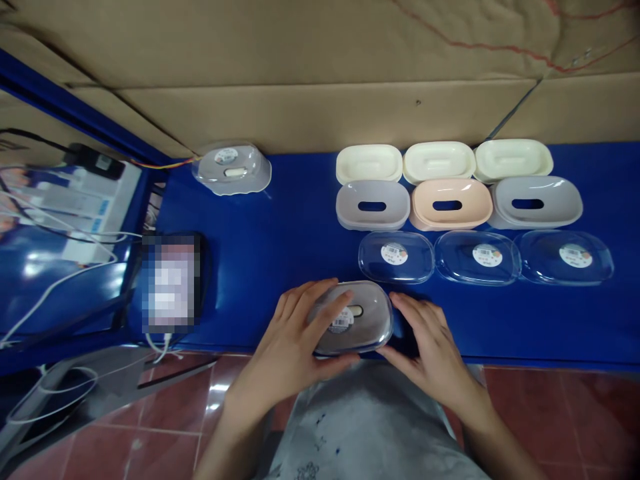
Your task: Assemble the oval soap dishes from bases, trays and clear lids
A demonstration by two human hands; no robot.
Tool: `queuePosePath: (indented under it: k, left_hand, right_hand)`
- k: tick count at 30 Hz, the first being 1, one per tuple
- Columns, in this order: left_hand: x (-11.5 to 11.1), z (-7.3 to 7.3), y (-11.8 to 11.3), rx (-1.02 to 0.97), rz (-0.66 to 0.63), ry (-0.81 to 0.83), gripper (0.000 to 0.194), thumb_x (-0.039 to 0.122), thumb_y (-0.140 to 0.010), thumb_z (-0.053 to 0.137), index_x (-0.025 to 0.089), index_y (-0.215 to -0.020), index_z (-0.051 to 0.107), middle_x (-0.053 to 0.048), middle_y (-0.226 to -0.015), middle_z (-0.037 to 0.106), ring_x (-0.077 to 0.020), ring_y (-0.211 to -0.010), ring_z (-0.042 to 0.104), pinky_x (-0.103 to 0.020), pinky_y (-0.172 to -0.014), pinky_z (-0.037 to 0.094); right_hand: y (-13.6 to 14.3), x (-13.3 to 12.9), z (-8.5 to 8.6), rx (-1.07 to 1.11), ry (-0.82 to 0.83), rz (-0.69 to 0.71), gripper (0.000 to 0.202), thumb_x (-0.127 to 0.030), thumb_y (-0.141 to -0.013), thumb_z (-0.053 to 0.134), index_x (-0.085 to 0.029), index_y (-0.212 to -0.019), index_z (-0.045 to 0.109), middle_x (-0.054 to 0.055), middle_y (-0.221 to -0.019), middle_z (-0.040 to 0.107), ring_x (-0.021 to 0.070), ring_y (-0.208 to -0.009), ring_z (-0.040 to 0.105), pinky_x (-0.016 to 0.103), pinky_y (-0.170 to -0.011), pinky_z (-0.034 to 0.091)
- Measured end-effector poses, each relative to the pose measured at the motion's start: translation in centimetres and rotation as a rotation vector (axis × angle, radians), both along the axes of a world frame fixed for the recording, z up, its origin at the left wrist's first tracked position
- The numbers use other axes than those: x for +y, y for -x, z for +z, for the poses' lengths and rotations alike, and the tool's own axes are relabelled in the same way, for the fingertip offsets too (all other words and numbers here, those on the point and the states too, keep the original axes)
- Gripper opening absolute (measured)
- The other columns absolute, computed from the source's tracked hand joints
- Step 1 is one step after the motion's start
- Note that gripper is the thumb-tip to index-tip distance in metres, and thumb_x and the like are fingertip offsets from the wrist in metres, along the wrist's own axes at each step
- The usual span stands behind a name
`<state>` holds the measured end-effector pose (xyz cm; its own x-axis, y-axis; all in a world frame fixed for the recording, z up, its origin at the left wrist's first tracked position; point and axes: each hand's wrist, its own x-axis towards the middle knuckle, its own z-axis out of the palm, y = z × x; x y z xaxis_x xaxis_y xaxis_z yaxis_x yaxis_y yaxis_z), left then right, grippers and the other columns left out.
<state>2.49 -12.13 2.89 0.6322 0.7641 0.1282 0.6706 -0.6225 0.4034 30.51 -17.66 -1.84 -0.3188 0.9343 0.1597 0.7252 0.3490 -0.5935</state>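
At the table's front edge lies a grey oval soap box with a clear lid, a round label and a pale strip showing through a slot. My left hand is closed around its left end, fingers over the lid and thumb along the near side. My right hand grips the right end between thumb and fingertips. Just beyond is a row of clear lids with round labels. Behind them stand grey slotted trays and a peach slotted tray. Cream oval bases form the back row.
Another lidded soap box stands at the back left. A phone-like device, its screen blurred out, lies left with a white cable. Further left are a power strip and tangled cables. Brown cardboard lines the back of the blue table.
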Motion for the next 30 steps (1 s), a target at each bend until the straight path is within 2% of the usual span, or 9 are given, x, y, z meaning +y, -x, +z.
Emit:
queuePosePath:
  k: [9, 14, 18, 22, 30]
  left_hand:
    - [0.0, -0.6, 0.2, -0.018, 0.011, 0.025, 0.080, 0.056, -0.099, 0.079, 0.024, -0.164, 0.046, -0.019, -0.159, 0.052, -0.0412, -0.143, 0.051, -0.058, -0.119, 0.046]
    - [0.0, -1.2, 0.2, -0.056, 0.017, 0.057, 0.083, 0.056, -0.097, 0.080, 0.028, -0.165, 0.043, -0.020, -0.158, 0.051, -0.0425, -0.144, 0.051, -0.063, -0.118, 0.049]
    - [0.0, -1.8, 0.2, -0.121, 0.014, 0.077, 0.087, 0.052, -0.097, 0.082, 0.029, -0.168, 0.037, -0.020, -0.159, 0.048, -0.0410, -0.144, 0.053, -0.061, -0.116, 0.053]
    - [0.1, -2.2, 0.3, -0.160, 0.018, 0.078, 0.088, 0.052, -0.094, 0.086, 0.028, -0.165, 0.040, -0.021, -0.159, 0.047, -0.0405, -0.143, 0.056, -0.059, -0.114, 0.056]
    - [0.2, -2.0, 0.2, -0.115, 0.027, 0.079, 0.093, 0.053, -0.087, 0.092, 0.028, -0.162, 0.045, -0.021, -0.160, 0.051, -0.0403, -0.141, 0.059, -0.058, -0.112, 0.057]
  right_hand:
    - [0.2, 0.3, 0.2, -0.045, -0.017, 0.021, 0.075, -0.048, -0.110, 0.063, -0.023, -0.173, 0.031, 0.015, -0.155, 0.066, 0.0324, -0.135, 0.065, 0.052, -0.111, 0.050]
    - [0.2, 0.3, 0.3, -0.029, -0.016, 0.008, 0.071, -0.046, -0.110, 0.063, -0.023, -0.171, 0.035, 0.014, -0.154, 0.067, 0.0314, -0.136, 0.064, 0.050, -0.111, 0.048]
    - [0.3, 0.5, 0.4, -0.016, -0.012, 0.005, 0.073, -0.045, -0.110, 0.064, -0.024, -0.173, 0.032, 0.014, -0.154, 0.066, 0.0319, -0.136, 0.065, 0.051, -0.110, 0.049]
    - [0.3, 0.5, 0.3, -0.013, -0.009, 0.006, 0.076, -0.045, -0.109, 0.065, -0.025, -0.174, 0.030, 0.015, -0.154, 0.066, 0.0327, -0.136, 0.065, 0.051, -0.109, 0.049]
    - [0.3, 0.5, 0.3, 0.000, 0.001, -0.005, 0.080, -0.044, -0.109, 0.065, -0.029, -0.176, 0.026, 0.014, -0.155, 0.066, 0.0343, -0.137, 0.066, 0.053, -0.109, 0.051]
